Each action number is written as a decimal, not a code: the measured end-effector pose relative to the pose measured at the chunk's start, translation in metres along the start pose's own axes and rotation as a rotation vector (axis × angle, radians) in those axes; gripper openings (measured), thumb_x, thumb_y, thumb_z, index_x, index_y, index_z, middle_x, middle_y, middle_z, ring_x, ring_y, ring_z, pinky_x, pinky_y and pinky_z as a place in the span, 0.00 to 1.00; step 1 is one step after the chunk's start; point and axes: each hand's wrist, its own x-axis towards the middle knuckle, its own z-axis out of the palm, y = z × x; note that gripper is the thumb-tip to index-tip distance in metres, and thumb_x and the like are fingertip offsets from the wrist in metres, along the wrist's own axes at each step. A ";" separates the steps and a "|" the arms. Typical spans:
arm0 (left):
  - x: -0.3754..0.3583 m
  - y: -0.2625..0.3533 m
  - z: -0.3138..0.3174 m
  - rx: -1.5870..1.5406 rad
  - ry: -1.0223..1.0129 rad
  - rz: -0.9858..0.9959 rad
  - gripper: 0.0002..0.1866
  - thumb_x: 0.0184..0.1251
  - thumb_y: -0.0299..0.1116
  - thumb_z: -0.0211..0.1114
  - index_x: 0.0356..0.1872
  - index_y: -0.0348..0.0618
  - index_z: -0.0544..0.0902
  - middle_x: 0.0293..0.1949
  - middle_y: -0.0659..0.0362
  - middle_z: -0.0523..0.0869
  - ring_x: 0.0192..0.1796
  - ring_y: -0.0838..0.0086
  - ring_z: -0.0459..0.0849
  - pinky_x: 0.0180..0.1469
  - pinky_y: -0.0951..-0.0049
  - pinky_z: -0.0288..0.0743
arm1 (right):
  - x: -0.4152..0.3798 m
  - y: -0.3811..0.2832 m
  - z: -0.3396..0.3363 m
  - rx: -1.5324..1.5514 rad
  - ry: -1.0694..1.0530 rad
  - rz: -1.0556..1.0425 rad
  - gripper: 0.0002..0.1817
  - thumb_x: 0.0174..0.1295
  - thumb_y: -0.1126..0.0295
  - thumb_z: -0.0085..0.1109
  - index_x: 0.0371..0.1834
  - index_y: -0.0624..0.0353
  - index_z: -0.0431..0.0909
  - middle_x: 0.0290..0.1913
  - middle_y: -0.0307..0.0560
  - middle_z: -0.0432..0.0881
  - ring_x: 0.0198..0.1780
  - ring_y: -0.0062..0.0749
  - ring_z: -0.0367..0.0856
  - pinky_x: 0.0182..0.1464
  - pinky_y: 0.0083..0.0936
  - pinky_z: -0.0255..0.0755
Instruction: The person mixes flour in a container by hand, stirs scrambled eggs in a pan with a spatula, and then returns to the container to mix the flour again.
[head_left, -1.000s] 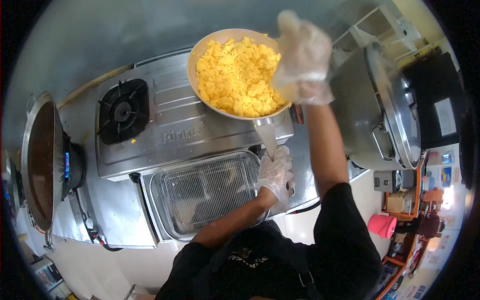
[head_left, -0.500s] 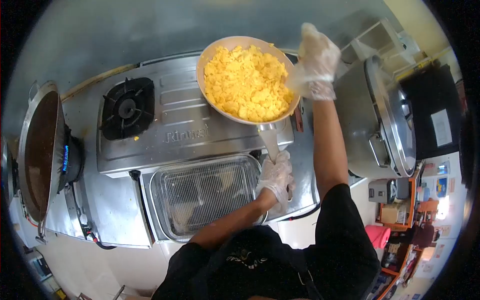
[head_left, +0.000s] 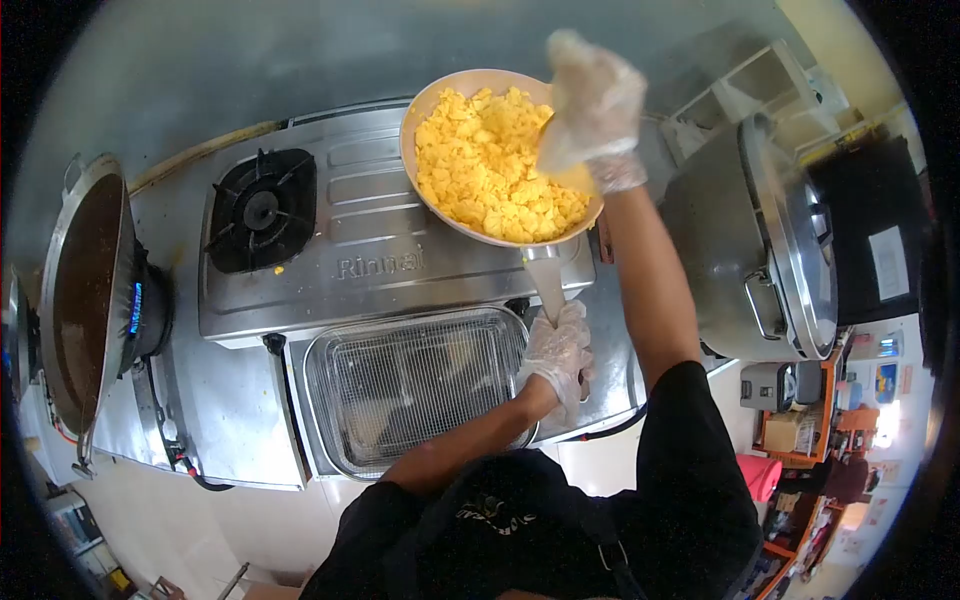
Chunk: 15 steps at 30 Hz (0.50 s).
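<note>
A pale-rimmed frying pan (head_left: pixel 409 160) full of yellow scrambled eggs (head_left: pixel 490 165) sits over the right side of the gas stove. My left hand (head_left: pixel 556 345), in a clear plastic glove, is wrapped around the pan's handle (head_left: pixel 546 285). Above the pan's right edge, my gloved right hand (head_left: pixel 598 105) is closed and blurred by motion. Something thin and brownish shows at the eggs beside it, but the hand and glove hide most of it. The right hand covers part of the eggs.
The steel stove (head_left: pixel 370 285) has a bare burner (head_left: pixel 261 210) on its left. A wire rack in a tray (head_left: pixel 420 385) lies in front. A large wok (head_left: pixel 85 300) stands over a blue flame at far left. A tall lidded pot (head_left: pixel 715 235) stands on the right.
My right hand has moved left, farther over the pan, and now covers more of the eggs. The left hand keeps its hold on the handle.
</note>
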 end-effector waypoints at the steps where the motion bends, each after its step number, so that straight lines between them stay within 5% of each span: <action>1: 0.001 0.001 0.000 0.003 0.005 -0.015 0.11 0.67 0.41 0.56 0.42 0.49 0.69 0.18 0.67 0.68 0.12 0.78 0.66 0.12 0.75 0.62 | -0.002 -0.002 0.010 0.319 0.090 0.020 0.16 0.51 0.63 0.64 0.39 0.61 0.77 0.27 0.35 0.79 0.25 0.21 0.78 0.25 0.18 0.73; 2: 0.002 0.001 0.000 0.002 0.013 -0.031 0.11 0.66 0.41 0.56 0.42 0.50 0.69 0.18 0.67 0.68 0.12 0.78 0.66 0.11 0.75 0.62 | -0.004 -0.008 0.010 0.173 0.088 0.093 0.14 0.51 0.63 0.63 0.37 0.60 0.77 0.26 0.34 0.78 0.24 0.22 0.78 0.25 0.18 0.73; 6: 0.007 -0.005 -0.005 -0.040 -0.013 0.029 0.09 0.65 0.40 0.58 0.40 0.51 0.70 0.17 0.68 0.69 0.11 0.78 0.66 0.11 0.75 0.61 | 0.013 -0.029 0.006 -0.910 -0.108 -0.421 0.13 0.56 0.60 0.60 0.34 0.58 0.77 0.28 0.34 0.79 0.21 0.23 0.74 0.26 0.18 0.71; 9: 0.009 -0.009 -0.007 -0.100 -0.049 0.008 0.08 0.65 0.40 0.58 0.38 0.52 0.71 0.17 0.69 0.69 0.11 0.79 0.66 0.10 0.75 0.60 | -0.005 -0.015 0.035 -0.627 -0.270 0.052 0.14 0.53 0.60 0.62 0.36 0.57 0.76 0.32 0.37 0.79 0.26 0.21 0.75 0.30 0.19 0.71; 10: 0.010 -0.008 -0.008 -0.112 -0.066 0.007 0.08 0.65 0.40 0.58 0.37 0.52 0.71 0.17 0.69 0.69 0.11 0.79 0.66 0.10 0.76 0.60 | -0.007 -0.002 0.038 -0.349 -0.136 -0.093 0.14 0.52 0.60 0.62 0.36 0.56 0.76 0.32 0.37 0.79 0.28 0.21 0.75 0.31 0.19 0.72; 13: 0.009 -0.007 -0.012 -0.099 -0.047 -0.032 0.07 0.66 0.41 0.57 0.36 0.52 0.71 0.17 0.69 0.68 0.11 0.80 0.65 0.11 0.76 0.58 | 0.009 0.012 0.028 0.527 -0.199 0.175 0.15 0.50 0.60 0.64 0.36 0.57 0.76 0.36 0.37 0.79 0.33 0.21 0.76 0.35 0.18 0.72; 15: 0.010 -0.004 -0.009 -0.070 -0.039 -0.023 0.08 0.66 0.41 0.56 0.36 0.52 0.71 0.17 0.69 0.68 0.12 0.80 0.65 0.11 0.76 0.58 | 0.018 -0.028 0.023 0.357 -0.132 0.227 0.17 0.49 0.58 0.64 0.36 0.58 0.75 0.35 0.37 0.79 0.32 0.22 0.76 0.35 0.18 0.72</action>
